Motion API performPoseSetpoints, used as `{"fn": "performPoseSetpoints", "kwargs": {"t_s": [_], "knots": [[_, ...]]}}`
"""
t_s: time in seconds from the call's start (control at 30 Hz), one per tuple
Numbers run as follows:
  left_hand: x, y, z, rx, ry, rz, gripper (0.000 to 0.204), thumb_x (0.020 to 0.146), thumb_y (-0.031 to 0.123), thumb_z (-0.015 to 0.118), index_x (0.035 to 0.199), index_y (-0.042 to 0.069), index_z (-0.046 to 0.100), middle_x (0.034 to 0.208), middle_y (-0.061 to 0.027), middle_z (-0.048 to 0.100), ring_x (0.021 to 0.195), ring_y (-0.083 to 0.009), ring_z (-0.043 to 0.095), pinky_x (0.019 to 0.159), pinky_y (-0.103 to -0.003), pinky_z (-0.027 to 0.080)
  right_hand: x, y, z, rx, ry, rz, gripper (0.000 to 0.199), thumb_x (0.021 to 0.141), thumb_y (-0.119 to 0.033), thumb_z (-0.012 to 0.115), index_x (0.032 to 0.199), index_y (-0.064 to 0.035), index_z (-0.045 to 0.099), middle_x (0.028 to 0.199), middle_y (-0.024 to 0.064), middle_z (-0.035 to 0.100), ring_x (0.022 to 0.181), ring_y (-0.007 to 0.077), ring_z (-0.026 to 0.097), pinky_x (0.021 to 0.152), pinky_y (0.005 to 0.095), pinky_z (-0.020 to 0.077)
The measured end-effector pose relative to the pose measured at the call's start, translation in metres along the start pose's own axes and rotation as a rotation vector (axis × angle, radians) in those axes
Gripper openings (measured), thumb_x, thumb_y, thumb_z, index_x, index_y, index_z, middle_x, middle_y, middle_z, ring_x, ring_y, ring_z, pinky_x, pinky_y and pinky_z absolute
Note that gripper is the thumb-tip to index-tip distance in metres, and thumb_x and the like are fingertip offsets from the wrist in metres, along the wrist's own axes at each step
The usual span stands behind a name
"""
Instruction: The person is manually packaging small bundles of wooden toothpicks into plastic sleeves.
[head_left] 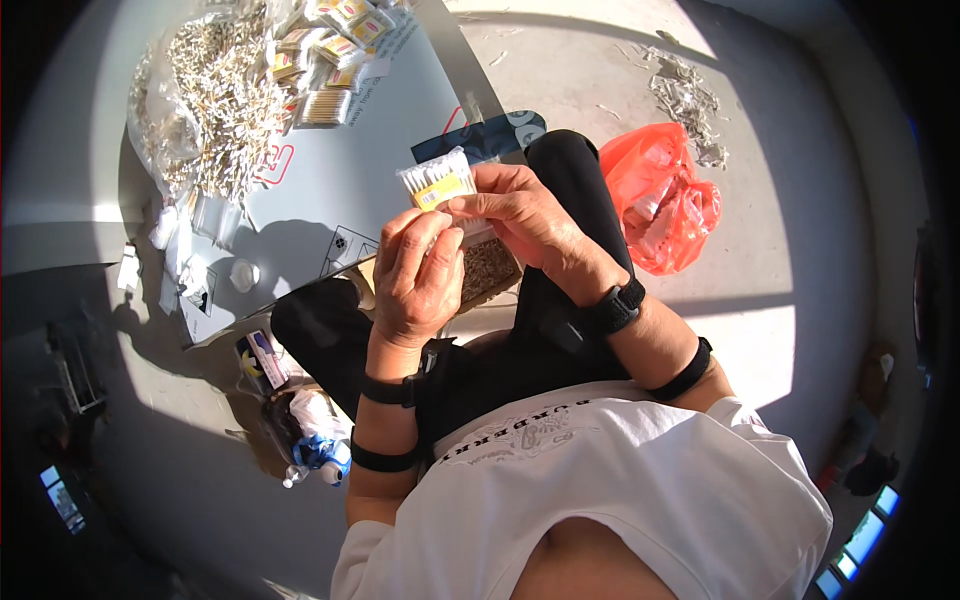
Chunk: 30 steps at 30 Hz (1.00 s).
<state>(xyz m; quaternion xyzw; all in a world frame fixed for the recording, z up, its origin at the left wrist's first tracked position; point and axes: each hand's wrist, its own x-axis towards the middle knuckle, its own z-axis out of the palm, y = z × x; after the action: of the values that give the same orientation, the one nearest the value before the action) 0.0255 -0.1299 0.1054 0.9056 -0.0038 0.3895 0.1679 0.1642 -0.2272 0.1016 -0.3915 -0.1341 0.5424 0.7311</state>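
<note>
In front of me a small clear pack of cotton swabs (422,178) with a yellow label is held up over my lap, white tips toward the far side. My right hand (540,222) grips its right side between thumb and fingers. At the pack's near edge, my left hand (418,275) is closed with curled fingers, their tips together against the wrapping; exactly what they pinch is partly hidden. Beyond my hands, on the grey board table (330,190), lie a big heap of loose cotton swabs (225,100) and several filled packs (325,105).
A red plastic bag (660,200) sits on the floor to the right, with scattered swabs (690,100) beyond it. Below the table edge is an open cardboard box (490,270). Empty clear bags (215,220) lie at the table's left edge. A blue-and-white bottle (325,455) stands lower left.
</note>
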Motion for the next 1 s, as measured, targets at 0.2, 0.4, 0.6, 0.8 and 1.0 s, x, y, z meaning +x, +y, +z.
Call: {"fn": "performPoseSetpoints", "kwargs": {"t_s": [0.2,0.4,0.6,0.8,1.0], "knots": [[0.021,0.01,-0.023,-0.385,0.255,-0.499,0.056,0.066,0.016,0.085,0.113,0.001,0.058,0.111,-0.0117,0.059,0.101,-0.0246,0.057,0.086,-0.036,0.047,-0.013,-0.008,0.014,-0.206,-0.119,-0.263,0.026,0.083,0.003,0.068,0.109,0.0018,0.067,0.099,0.0049,0.07,0.093,0.0102,0.062,0.085,0.0253,0.0511],[0.035,0.011,-0.019,-0.473,0.173,-0.392,0.04,0.065,0.005,0.084,0.099,0.002,0.065,0.101,-0.0098,0.062,0.093,-0.0226,0.061,0.082,-0.034,0.051,-0.011,0.002,0.01,-0.224,-0.181,-0.344,0.031,0.084,0.009,0.062,0.114,0.0016,0.066,0.107,0.0059,0.067,0.098,0.0108,0.061,0.087,0.0257,0.0501],[0.036,0.014,-0.02,-0.5,0.17,-0.423,0.037,0.063,0.0,0.083,0.096,0.002,0.067,0.096,-0.0079,0.064,0.089,-0.0217,0.062,0.079,-0.033,0.052,-0.011,0.003,0.008,-0.247,-0.155,-0.334,0.033,0.083,0.012,0.059,0.115,0.0017,0.065,0.107,0.0057,0.067,0.101,0.0113,0.06,0.09,0.0267,0.05],[0.034,0.013,-0.026,-0.373,0.144,-0.407,0.038,0.06,-0.001,0.083,0.095,0.002,0.068,0.093,-0.0078,0.065,0.088,-0.0223,0.062,0.078,-0.033,0.052,-0.013,-0.002,0.011,-0.348,-0.193,-0.327,0.034,0.084,0.009,0.063,0.118,0.002,0.063,0.122,0.0098,0.061,0.112,0.0177,0.058,0.099,0.0321,0.047],[0.03,0.014,-0.022,-0.346,0.162,-0.369,0.037,0.061,0.0,0.083,0.095,0.002,0.068,0.093,-0.0087,0.065,0.086,-0.0238,0.062,0.076,-0.033,0.052,-0.012,0.003,0.014,-0.282,-0.242,-0.351,0.032,0.084,0.006,0.064,0.116,0.0023,0.063,0.12,0.0086,0.062,0.111,0.0166,0.058,0.098,0.0309,0.0469]]}}
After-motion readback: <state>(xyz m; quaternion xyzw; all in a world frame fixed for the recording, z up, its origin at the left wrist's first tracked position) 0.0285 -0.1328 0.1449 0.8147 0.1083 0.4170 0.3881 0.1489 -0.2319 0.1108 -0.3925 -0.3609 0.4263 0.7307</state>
